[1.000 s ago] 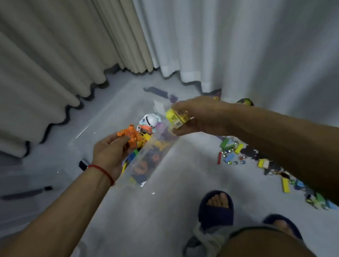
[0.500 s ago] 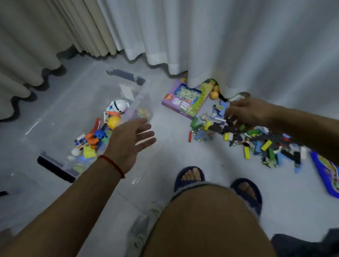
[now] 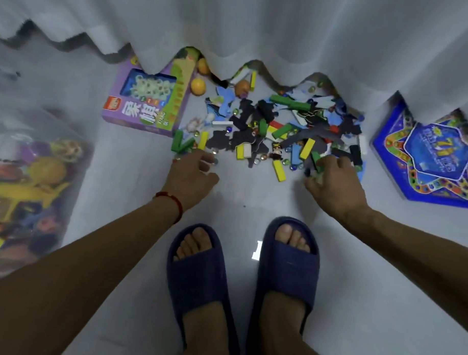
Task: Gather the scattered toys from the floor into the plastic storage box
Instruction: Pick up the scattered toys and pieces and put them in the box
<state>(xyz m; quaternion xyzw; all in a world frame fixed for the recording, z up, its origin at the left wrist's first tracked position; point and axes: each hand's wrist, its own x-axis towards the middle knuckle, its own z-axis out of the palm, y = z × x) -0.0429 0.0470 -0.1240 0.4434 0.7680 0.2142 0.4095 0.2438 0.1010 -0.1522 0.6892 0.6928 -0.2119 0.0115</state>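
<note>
Both my hands are down at the toy pile [image 3: 277, 125] by the curtain [image 3: 259, 24]. Left hand [image 3: 190, 178] curled loosely, right hand [image 3: 333, 183] clawing into pieces; can't tell what either holds. Box [image 3: 77, 156] sits far left.

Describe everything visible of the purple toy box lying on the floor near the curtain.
The purple toy box is a flat, rectangular package that looks like printed cardboard. It has a blue picture panel, a green band along its right side, an orange logo at the lower left corner and large green characters. It lies face up on the grey floor, turned at a slight angle. Its far edge is tucked under the white curtain hem. An orange ball sits by its right edge. Neither hand touches it.
</note>
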